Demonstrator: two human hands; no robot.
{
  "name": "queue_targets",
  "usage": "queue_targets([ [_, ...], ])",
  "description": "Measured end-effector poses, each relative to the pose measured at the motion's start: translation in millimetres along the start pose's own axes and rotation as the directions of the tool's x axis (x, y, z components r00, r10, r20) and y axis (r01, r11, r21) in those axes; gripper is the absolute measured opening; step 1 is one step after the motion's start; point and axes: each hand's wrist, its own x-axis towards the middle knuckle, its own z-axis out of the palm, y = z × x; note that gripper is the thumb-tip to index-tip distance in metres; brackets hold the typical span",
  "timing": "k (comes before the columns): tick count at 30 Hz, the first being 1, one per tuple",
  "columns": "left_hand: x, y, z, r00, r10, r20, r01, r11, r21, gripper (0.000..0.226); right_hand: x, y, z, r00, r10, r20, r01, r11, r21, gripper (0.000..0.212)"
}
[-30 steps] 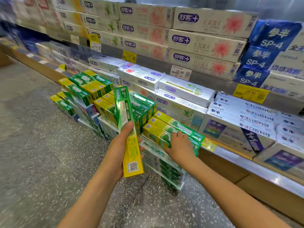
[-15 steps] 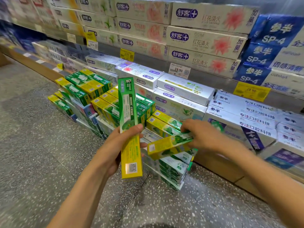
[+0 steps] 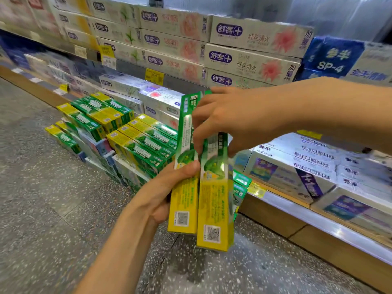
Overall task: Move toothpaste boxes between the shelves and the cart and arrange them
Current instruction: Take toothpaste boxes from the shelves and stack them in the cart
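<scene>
Now, near to far, as I watch from my screen:

My left hand: my left hand (image 3: 163,194) holds the first box (image 3: 184,166) from the left side, thumb on the front, fingers curled behind it.

My right hand: my right hand (image 3: 229,119) comes from the right and pinches the second box (image 3: 214,187) near its top.

Key relation: both boxes stand up tall, green end up, yellow end down, side by side and touching. The second one sits a bit lower. I think the next move is to slide it level so my left hand can hold both.

Feel: thin, shiny cardboard with sharp edges. I guess it is light and slippery.

Stack: more green and yellow boxes (image 3: 135,143) lie flat just behind my hands, long sides pointing at me.

Floor: grey speckled stone (image 3: 42,209).

Shelves: white boxes (image 3: 250,54) and blue ones (image 3: 333,58) sit farther back. I see no cart.
</scene>
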Motion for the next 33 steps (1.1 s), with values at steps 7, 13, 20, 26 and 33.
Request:
queue_targets([
  [7,-5,4,-4,0.984,0.020,-0.179,-0.011,0.999,0.052,0.039,10,3,31,0.891,0.181,-0.416,-0.086,0.967,0.238,0.064],
  [13,3,5,-10,0.953,0.159,-0.259,-0.140,0.986,0.088,0.049,45,-58,92,0.684,0.690,0.236,0.147,-0.448,0.882,0.065],
  [20,21,25,-5,0.934,0.250,-0.257,-0.178,0.945,0.274,0.049,65,-54,84,0.774,0.589,0.232,0.365,-0.714,0.597,0.034],
  [26,17,138,79,0.938,0.267,-0.223,-0.188,0.928,0.322,0.052,25,16,-34,0.739,0.630,0.240,0.388,-0.689,0.612,0.027],
  [33,-64,365,226,0.901,0.369,-0.229,-0.266,0.885,0.383,0.060,-46,100,-290,0.790,0.610,0.056,0.457,-0.647,0.610,0.029],
])
